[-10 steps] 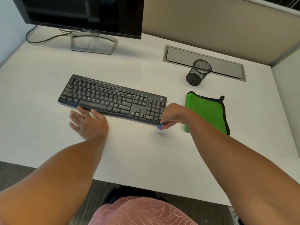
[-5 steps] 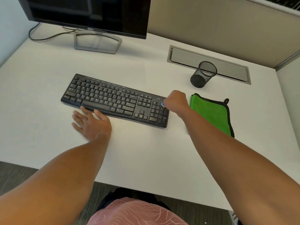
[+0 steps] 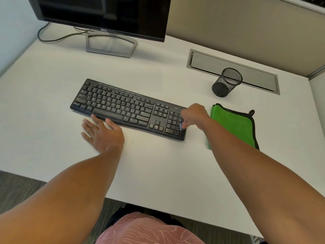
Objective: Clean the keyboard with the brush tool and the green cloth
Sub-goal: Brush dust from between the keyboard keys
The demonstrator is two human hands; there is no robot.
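The keyboard (image 3: 130, 109) lies on the desk (image 3: 158, 169), cloth (image 3: 233, 125) to its right, monitor (image 3: 103, 16) behind.

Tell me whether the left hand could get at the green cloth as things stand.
Probably not easily. The left hand lies flat on the desk at the keyboard's near edge, while the cloth lies past the keyboard's far end, with the right hand and forearm between them.
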